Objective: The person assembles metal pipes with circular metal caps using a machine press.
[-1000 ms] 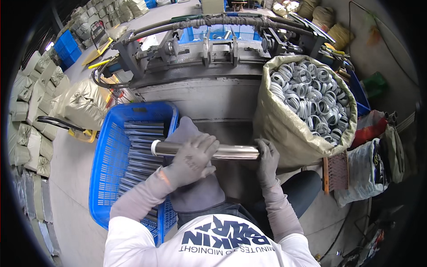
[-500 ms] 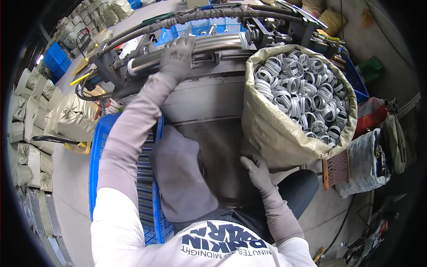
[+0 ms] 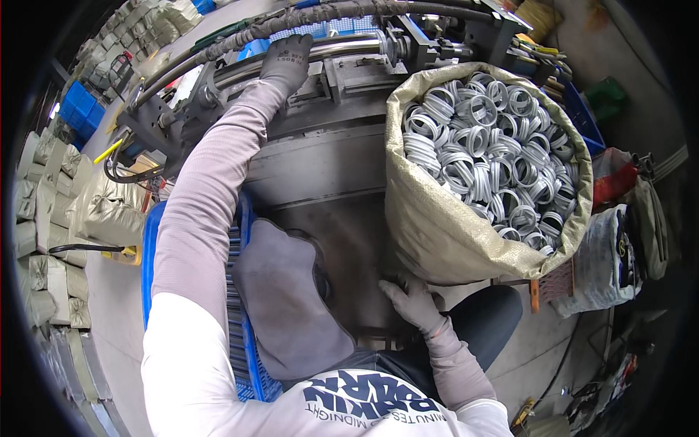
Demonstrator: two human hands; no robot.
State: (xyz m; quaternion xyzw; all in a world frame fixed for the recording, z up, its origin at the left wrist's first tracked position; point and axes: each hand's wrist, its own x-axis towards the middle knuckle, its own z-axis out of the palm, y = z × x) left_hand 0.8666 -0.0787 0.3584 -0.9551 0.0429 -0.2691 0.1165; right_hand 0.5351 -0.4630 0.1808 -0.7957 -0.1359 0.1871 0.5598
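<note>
At the far side, my left hand (image 3: 287, 64) in a grey glove lies over a shiny metal tube (image 3: 349, 47) held lengthwise in a bench machine (image 3: 342, 80). Its fingers wrap over the tube's far side, and their tips are hidden. My right hand (image 3: 413, 304), also gloved in grey, hangs above my lap beside a big woven sack (image 3: 451, 247). It holds nothing that I can see, with its fingers loosely apart. Heaped in the sack are many grey-white rings (image 3: 502, 156).
A blue crate (image 3: 247, 349) with metal tubes stands left of my legs, next to a grey padded cushion (image 3: 291, 291). Wrapped packages (image 3: 109, 211) pile up on the left. A cloth-wrapped hose (image 3: 320, 14) runs above the machine. Folded bags (image 3: 604, 262) sit at right.
My left hand has moved slightly up and left along the tube, its fingers now curled over the far side. My right hand has dropped a little toward my lap. The whole view has shifted slightly.
</note>
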